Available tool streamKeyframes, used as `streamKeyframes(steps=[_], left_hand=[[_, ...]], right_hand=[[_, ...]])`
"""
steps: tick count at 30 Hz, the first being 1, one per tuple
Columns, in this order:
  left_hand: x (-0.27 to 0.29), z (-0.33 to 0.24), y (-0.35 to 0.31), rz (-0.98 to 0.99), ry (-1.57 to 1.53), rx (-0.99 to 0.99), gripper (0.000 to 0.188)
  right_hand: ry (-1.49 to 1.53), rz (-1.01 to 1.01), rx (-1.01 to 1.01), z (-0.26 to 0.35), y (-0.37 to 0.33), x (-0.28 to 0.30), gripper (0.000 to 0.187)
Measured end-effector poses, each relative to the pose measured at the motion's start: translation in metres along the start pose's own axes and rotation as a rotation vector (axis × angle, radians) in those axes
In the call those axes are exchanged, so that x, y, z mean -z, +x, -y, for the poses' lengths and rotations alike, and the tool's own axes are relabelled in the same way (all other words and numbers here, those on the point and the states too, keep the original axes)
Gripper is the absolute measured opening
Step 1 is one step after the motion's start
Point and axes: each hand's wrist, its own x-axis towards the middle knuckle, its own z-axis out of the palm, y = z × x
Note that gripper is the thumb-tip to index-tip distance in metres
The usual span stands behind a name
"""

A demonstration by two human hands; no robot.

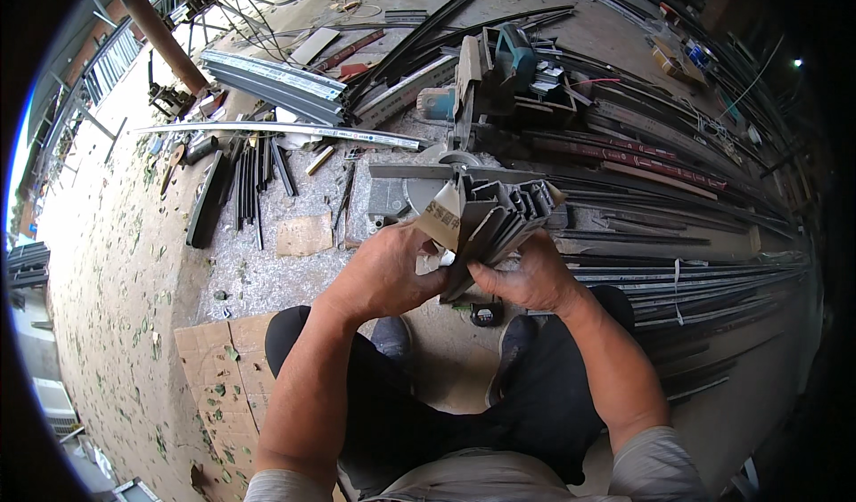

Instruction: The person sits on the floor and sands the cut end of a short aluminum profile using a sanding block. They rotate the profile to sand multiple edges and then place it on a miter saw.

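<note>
Between my two hands I hold a bundle of short dark metal profiles (501, 219), its cut ends facing up and away from me. A flap of printed brown paper (443, 218) hangs at its left side. My left hand (390, 266) is closed around the left side, with thumb pointing inward. My right hand (528, 275) grips the right side, its thumb pressed against the lower part. Just beyond the bundle is the metal base of a cut-off saw (395, 197). On the floor below the bundle, between my shoes, lies a small black tape measure (486, 314).
The saw's teal motor housing (515, 52) stands ahead. Long dark profiles (660, 279) cover the floor to the right. Silvery wrapped profiles (272, 85) and short black offcuts (254, 181) lie at left. Flattened cardboard (223, 386) and a rusty post (156, 29) are further left.
</note>
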Motion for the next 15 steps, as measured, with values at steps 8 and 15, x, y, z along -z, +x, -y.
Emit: streamKeyframes(steps=[8,15], left_hand=[[0.0002,0.0023,-0.0006,-0.021,0.027,0.006,0.047],[0.0025,-0.0055,-0.0022,-0.038,0.022,-0.010,0.044]], right_hand=[[-0.008,0.018,-0.033,0.0042,0.0006,0.0031,0.032],[-0.003,-0.002,-0.006,0.0019,0.0002,0.0013,0.032]])
